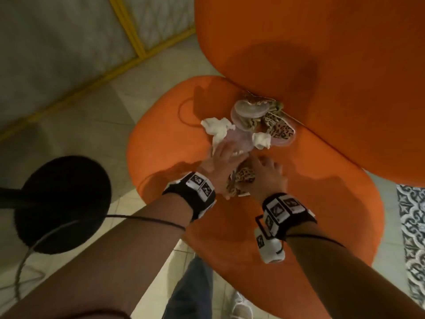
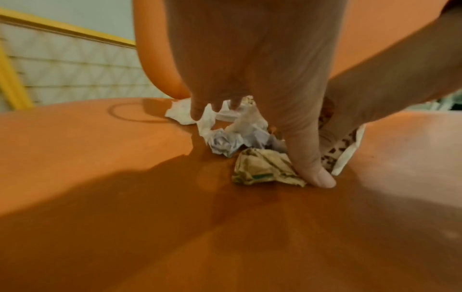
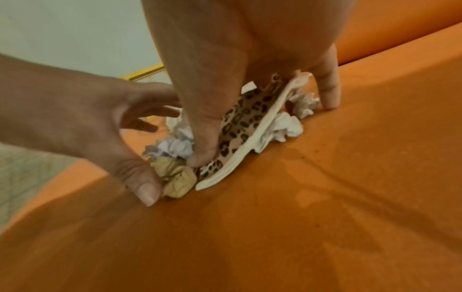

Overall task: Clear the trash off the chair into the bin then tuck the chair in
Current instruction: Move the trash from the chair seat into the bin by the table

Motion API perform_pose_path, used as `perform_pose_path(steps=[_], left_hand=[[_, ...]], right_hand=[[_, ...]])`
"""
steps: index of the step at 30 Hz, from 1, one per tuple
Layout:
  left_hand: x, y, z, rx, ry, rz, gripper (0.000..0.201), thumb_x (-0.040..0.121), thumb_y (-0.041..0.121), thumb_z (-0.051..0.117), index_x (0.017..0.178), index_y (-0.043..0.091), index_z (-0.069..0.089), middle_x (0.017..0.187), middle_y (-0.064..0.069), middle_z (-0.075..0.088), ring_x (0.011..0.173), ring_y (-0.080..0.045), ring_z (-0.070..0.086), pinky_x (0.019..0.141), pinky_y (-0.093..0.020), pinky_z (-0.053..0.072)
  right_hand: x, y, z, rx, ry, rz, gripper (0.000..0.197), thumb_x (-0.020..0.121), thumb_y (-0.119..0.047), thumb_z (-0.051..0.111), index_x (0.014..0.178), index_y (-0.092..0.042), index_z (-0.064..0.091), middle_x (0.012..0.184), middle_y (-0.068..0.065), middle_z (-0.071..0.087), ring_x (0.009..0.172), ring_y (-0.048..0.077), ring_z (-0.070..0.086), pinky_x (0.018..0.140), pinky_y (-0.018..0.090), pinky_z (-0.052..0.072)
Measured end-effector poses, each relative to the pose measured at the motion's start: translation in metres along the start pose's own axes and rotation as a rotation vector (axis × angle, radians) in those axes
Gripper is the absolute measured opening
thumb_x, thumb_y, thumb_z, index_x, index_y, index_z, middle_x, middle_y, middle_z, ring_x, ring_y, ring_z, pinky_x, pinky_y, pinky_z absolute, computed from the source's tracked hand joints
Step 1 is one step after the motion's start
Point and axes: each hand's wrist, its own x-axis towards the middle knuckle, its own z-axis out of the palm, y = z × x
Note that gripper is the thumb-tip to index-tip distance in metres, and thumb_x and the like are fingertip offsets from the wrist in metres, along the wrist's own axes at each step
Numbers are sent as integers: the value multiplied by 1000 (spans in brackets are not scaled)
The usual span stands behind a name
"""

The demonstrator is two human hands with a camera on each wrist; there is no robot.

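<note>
A pile of trash lies on the orange chair seat [image 1: 299, 215] near the backrest [image 1: 322, 54]: white tissues [image 1: 216, 127], a clear plastic lid [image 1: 250, 110] and leopard-print wrappers [image 1: 279, 130]. My left hand [image 1: 226, 157] spreads over a crumpled tissue [image 2: 225, 142], its thumb [image 2: 315, 173] pressed to the seat against a tan paper ball [image 2: 262, 170]. My right hand [image 1: 264, 171] pinches a leopard-print wrapper [image 3: 240, 126] between thumb [image 3: 207, 150] and fingers. The two hands meet at the near side of the pile. The round black bin [image 1: 62, 203] stands on the floor left of the chair.
A yellow-framed panel [image 1: 128, 31] stands behind the chair at the left, on the pale tiled floor [image 1: 96, 107]. A patterned rug [image 1: 411, 226] lies to the right. My leg and shoe [image 1: 190, 291] are under the seat's front edge. A cable runs from my left wrist past the bin.
</note>
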Motion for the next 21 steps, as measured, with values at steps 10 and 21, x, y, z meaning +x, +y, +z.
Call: perform_pose_path(steps=[10,21], left_hand=[[2,-15,10,-128,132,177,68,84,33,65,143,22,33,154,-4,18,138,-29,23,107,-41,30],[18,-25,-43,-928,637,38,24,81,25,68,97,14,53,101,-7,55,78,-7,56,63,-4,42]], right_hand=[[11,3,-5,260,-100,33,58,79,-30,72,131,-30,47,126,5,49,111,29,53,88,37,48],[21,29,-89,589,84,124,41,74,-23,79,108,-23,56,98,3,62,89,24,61,70,33,47]])
